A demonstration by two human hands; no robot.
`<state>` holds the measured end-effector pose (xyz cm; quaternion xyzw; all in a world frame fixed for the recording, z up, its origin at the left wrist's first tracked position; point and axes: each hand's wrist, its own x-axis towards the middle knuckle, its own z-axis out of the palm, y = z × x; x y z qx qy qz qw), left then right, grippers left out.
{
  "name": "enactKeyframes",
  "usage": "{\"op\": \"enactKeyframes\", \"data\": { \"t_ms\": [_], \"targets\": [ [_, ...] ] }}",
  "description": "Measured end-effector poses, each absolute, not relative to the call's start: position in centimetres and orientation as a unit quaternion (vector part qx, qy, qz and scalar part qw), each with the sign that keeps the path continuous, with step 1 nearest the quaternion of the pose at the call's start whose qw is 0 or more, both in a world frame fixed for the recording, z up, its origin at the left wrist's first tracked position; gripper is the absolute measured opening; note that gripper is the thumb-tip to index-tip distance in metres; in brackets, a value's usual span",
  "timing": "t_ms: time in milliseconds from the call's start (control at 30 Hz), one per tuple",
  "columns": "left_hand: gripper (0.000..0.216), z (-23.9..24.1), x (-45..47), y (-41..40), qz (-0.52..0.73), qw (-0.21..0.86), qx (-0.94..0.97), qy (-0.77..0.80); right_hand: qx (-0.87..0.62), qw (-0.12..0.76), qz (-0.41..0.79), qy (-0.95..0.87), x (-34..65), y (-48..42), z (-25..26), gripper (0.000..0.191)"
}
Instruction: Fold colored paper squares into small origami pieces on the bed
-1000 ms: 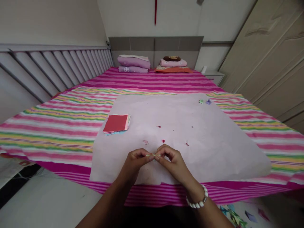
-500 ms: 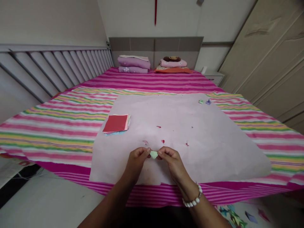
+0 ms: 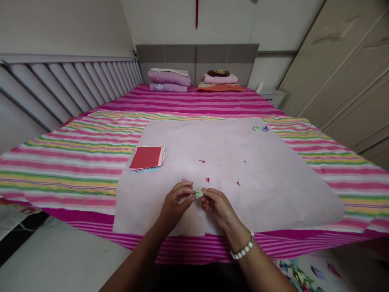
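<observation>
My left hand [image 3: 176, 200] and my right hand [image 3: 217, 205] meet over the near part of a large pale pink paper sheet [image 3: 267, 178] spread on the bed. Between their fingertips they pinch a small folded light green paper piece [image 3: 198, 195]. Both hands have their fingers curled in a pinch on it. My right wrist wears a white bead bracelet [image 3: 241, 251]. A stack of coloured paper squares [image 3: 146, 158], red on top, lies on the sheet to the left of my hands.
The bed has a pink striped cover [image 3: 75, 158]. Small red scraps [image 3: 207, 179] dot the sheet. Two tiny folded pieces [image 3: 261, 128] sit at its far right. Folded bedding [image 3: 169, 79] lies at the headboard. Coloured paper bits [image 3: 299, 275] litter the floor at the lower right.
My hands have turned the green piece and shifted slightly away from me on the sheet; the piece went from a thin strip seen edge-on to a small flat shape.
</observation>
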<state>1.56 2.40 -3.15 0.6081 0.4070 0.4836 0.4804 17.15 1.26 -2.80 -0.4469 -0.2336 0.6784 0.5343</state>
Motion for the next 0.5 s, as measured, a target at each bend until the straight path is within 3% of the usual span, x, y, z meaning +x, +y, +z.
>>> {"op": "enactKeyframes", "data": {
  "t_ms": [167, 333, 500],
  "targets": [
    [0.009, -3.4, 1.7, 3.2, 0.464, 0.473, 0.626, 0.411, -0.450, 0.523, 0.668, -0.280, 17.1, 1.6, -3.2, 0.033],
    [0.014, -3.9, 2.1, 3.9, 0.455, 0.535, 0.537, 0.467, -0.490, 0.575, 0.495, -0.430, 17.6, 1.9, -3.5, 0.020],
    [0.013, -4.2, 2.2, 4.6, 0.444, 0.515, 0.569, 0.463, -0.451, 0.577, 0.386, -0.561, 18.0, 2.4, -4.0, 0.012]
  ]
}}
